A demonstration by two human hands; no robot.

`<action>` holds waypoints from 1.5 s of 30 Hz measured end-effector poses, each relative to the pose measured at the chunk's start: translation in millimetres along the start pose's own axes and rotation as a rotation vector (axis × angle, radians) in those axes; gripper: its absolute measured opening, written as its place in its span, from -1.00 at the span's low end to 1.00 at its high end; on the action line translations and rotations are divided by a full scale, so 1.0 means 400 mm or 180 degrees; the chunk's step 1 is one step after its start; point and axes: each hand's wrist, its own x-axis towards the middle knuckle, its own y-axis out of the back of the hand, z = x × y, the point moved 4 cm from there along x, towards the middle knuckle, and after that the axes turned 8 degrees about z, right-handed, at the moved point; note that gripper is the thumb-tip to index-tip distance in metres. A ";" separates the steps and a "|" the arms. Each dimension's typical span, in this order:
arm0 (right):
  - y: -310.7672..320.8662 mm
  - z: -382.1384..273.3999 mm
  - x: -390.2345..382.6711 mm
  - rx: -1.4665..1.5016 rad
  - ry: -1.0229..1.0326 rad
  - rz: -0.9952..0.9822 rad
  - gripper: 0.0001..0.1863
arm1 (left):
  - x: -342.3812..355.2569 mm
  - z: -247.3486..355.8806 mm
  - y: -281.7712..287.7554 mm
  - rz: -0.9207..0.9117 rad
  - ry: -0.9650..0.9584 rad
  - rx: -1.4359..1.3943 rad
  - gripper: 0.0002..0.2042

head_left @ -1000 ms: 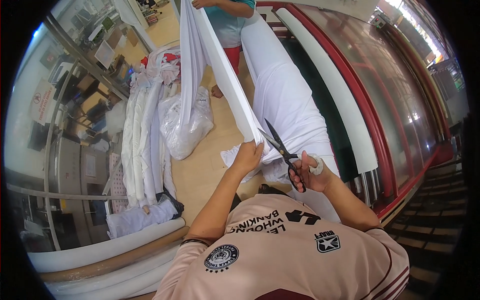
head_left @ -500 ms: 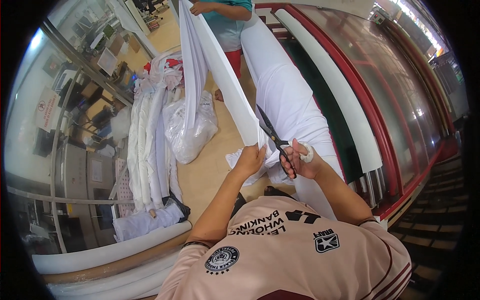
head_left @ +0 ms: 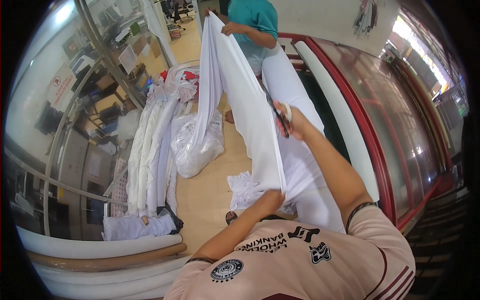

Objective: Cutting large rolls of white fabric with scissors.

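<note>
A long white fabric sheet stretches from me up to another person. Near my body, my left hand grips the fabric's near edge in closed fingers. Farther up the sheet's right edge, my right hand is closed around black-handled scissors, their dark blades pointing away from me against the fabric edge. The blade tips are partly lost against the cloth. White wrapping shows on a finger of my right hand. At the far end, the other person's hand holds up the fabric, which hangs in folds.
Right of the sheet lies a bulky white fabric length, beside a red-framed machine with a white roller. On the left floor are a clear plastic bag, upright-looking white rolls and a wrapped bundle. Long rolls lie nearer.
My right hand has moved up and away with the scissors along the fabric edge. My left hand is lower, nearer my body, and the sheet looks more spread. The view has shifted.
</note>
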 end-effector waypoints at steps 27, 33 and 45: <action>0.088 -0.031 0.566 -0.2779 0.0833 0.2192 -0.65 | -0.143 -0.122 -0.039 0.0308 0.1424 -0.0805 -0.58; 0.177 0.038 0.299 -0.1936 0.0751 0.1569 -0.85 | -0.110 -0.259 0.088 0.2463 0.2271 -0.1550 -0.56; 0.070 0.204 -0.263 -0.0695 0.0318 0.0991 -0.78 | 0.287 -0.123 0.265 0.1247 0.1829 -0.2652 -0.56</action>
